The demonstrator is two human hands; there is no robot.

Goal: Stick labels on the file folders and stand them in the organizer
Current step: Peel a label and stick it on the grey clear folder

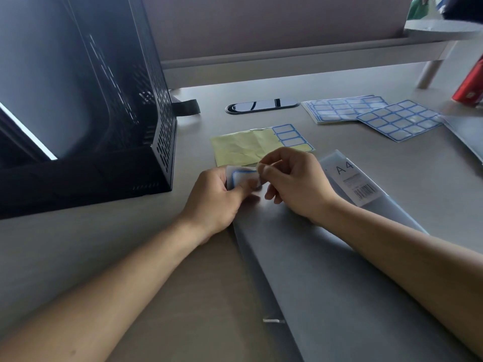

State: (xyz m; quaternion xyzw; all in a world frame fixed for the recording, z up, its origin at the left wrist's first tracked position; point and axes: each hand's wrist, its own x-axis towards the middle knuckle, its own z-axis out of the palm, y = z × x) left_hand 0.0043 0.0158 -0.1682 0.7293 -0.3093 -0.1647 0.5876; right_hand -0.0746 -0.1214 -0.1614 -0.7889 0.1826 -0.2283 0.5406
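Observation:
A translucent grey file folder [326, 270] lies flat on the desk in front of me, with an "A4" barcode sticker near its far right corner. My left hand [214, 199] grips the folder's far left corner and a blue-bordered white label [244, 176] on it. My right hand [295, 184] pinches the label's right edge between thumb and forefinger. A yellow backing sheet [243, 148] with three labels left on it lies just beyond my hands. The black perforated organizer [109, 105] stands at the left and holds pale folders.
Two label sheets [342, 108] [400, 120] lie at the back right, near a black cable grommet [261, 105]. A red object [470, 84] stands at the right edge. A raised shelf [300, 53] runs along the back. Another folder edge [467, 134] shows at far right.

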